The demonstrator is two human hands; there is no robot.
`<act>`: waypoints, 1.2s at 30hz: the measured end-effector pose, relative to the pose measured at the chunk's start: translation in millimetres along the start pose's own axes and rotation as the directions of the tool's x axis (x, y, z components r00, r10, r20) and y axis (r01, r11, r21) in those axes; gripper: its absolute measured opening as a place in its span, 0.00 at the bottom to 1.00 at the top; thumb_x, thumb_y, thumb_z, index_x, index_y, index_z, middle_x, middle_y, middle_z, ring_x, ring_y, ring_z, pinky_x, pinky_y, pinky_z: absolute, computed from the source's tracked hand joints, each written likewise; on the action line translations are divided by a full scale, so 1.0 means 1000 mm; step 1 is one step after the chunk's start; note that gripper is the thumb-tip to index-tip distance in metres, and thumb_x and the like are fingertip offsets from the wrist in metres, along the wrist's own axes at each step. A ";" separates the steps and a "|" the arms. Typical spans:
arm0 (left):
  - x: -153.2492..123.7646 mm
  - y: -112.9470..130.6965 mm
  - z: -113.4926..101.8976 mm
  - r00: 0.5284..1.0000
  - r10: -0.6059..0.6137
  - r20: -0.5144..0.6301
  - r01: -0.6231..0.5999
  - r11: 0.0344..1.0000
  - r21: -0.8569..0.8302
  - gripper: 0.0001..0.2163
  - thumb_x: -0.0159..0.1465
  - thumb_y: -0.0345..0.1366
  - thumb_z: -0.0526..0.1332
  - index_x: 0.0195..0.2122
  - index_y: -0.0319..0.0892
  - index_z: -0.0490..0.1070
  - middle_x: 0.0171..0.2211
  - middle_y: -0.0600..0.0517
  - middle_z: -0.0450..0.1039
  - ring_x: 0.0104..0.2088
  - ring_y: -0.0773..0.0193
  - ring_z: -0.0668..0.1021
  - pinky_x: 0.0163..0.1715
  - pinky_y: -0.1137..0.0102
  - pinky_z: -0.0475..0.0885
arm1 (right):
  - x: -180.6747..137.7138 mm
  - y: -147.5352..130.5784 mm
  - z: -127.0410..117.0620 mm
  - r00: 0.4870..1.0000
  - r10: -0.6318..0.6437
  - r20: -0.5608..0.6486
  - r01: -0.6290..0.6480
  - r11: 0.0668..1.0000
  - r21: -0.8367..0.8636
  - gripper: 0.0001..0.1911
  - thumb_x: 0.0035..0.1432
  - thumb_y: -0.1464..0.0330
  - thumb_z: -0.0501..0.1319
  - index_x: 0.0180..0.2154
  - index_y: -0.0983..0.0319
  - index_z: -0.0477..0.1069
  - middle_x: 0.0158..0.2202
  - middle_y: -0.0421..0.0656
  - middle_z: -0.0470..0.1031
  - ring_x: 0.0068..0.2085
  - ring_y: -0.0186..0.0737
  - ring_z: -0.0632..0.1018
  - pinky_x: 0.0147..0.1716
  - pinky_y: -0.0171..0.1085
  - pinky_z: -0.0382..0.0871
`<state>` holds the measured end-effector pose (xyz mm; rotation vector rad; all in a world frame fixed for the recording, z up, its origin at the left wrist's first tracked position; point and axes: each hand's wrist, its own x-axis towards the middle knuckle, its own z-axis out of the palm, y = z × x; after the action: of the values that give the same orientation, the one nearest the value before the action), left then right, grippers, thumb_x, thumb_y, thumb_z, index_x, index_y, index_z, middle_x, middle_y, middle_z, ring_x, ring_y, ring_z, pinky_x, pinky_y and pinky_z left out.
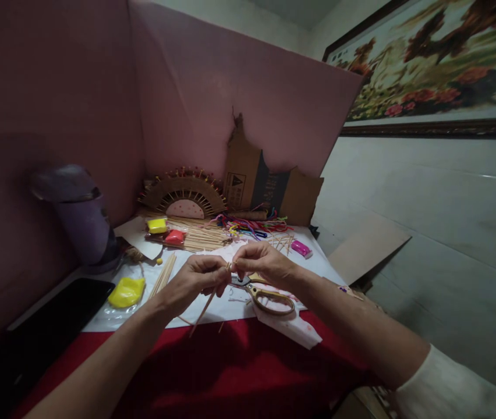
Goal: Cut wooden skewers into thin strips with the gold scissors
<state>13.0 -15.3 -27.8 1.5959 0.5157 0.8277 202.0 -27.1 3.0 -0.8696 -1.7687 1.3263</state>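
My left hand (206, 274) is closed around a thin wooden stick (203, 314), whose lower end slants out below the fingers. Meeting it fingertip to fingertip, my right hand (260, 260) pinches at the stick's upper end; what lies between those fingers is too small to make out. Just below my right hand lie scissors (274, 299) with gold-coloured handles, on crumpled white paper (294, 331). Left of my left hand are several loose sticks (163, 274) and a flattened yellow lump of clay (127, 291) on clear plastic.
Behind are packets of yellow (157, 226) and red clay (174, 237), many sticks, colourful pipe cleaners (248, 227), a fan-shaped cardboard piece (182, 195) and torn cardboard (269, 186). A magenta packet (301, 249) lies right; a purple bottle (84, 221) and black phone (62, 311) left.
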 end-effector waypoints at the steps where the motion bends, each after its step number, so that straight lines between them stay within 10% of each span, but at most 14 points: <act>1: 0.000 -0.001 -0.001 1.000 -0.001 -0.006 0.001 1.000 -0.023 0.13 0.57 0.42 0.59 0.23 0.37 0.69 0.16 0.55 0.66 0.17 0.75 0.62 0.17 0.76 0.52 | 0.002 0.000 0.002 0.998 -0.010 -0.066 0.012 0.999 0.035 0.15 0.48 0.58 0.63 0.27 0.65 0.70 0.23 0.38 0.68 0.25 0.29 0.67 0.28 0.32 0.62; 6: -0.001 -0.001 -0.005 0.997 -0.060 -0.054 0.053 0.990 -0.128 0.13 0.56 0.43 0.60 0.23 0.37 0.67 0.15 0.56 0.66 0.14 0.76 0.60 0.14 0.77 0.50 | 0.011 -0.004 -0.029 0.866 -0.205 -0.456 0.033 0.933 -0.357 0.12 0.52 0.61 0.59 0.28 0.64 0.71 0.23 0.39 0.69 0.25 0.31 0.67 0.27 0.32 0.61; 9: 0.000 0.001 -0.005 0.996 -0.078 -0.049 0.068 0.982 -0.175 0.13 0.57 0.42 0.59 0.25 0.37 0.68 0.15 0.55 0.67 0.13 0.77 0.60 0.13 0.78 0.50 | 0.011 0.006 -0.064 0.863 -0.221 -0.454 -0.243 0.606 -0.757 0.08 0.50 0.74 0.57 0.30 0.63 0.75 0.26 0.42 0.74 0.29 0.35 0.71 0.29 0.33 0.60; 13: 0.001 0.001 -0.004 0.996 -0.085 -0.028 0.075 0.966 -0.246 0.11 0.58 0.41 0.59 0.27 0.37 0.70 0.15 0.55 0.67 0.13 0.76 0.61 0.12 0.78 0.50 | 0.007 0.023 -0.084 0.871 -0.139 -0.470 -0.417 0.297 -0.859 0.15 0.44 0.80 0.56 0.30 0.59 0.77 0.30 0.43 0.77 0.34 0.40 0.73 0.32 0.35 0.60; 20: -0.002 0.000 -0.005 0.997 -0.081 0.003 0.080 0.969 -0.233 0.12 0.60 0.41 0.57 0.29 0.36 0.70 0.16 0.54 0.67 0.13 0.77 0.61 0.12 0.79 0.50 | 0.005 -0.002 -0.005 0.921 -0.344 -0.180 0.088 0.636 -0.767 0.11 0.53 0.75 0.53 0.36 0.63 0.73 0.35 0.43 0.76 0.35 0.34 0.74 0.35 0.34 0.64; 25: -0.002 0.000 -0.004 0.997 -0.072 0.004 0.071 0.975 -0.212 0.11 0.60 0.40 0.57 0.28 0.36 0.70 0.16 0.55 0.67 0.13 0.77 0.61 0.12 0.79 0.50 | -0.006 -0.015 0.033 0.877 -0.469 -0.103 0.142 0.459 -0.877 0.05 0.55 0.72 0.56 0.32 0.64 0.70 0.30 0.43 0.73 0.32 0.35 0.71 0.35 0.35 0.61; 36: -0.001 -0.003 -0.002 0.996 -0.085 0.017 0.086 0.983 -0.165 0.12 0.60 0.42 0.56 0.28 0.38 0.69 0.16 0.55 0.66 0.13 0.76 0.61 0.11 0.80 0.50 | -0.009 -0.016 0.027 0.859 -0.505 0.090 0.148 0.076 -0.986 0.09 0.58 0.71 0.52 0.27 0.64 0.67 0.27 0.43 0.70 0.31 0.37 0.68 0.33 0.36 0.56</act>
<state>11.1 -14.0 -30.6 1.4153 0.4923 0.7772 181.1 -50.8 11.9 -1.0795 -2.3080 -0.5445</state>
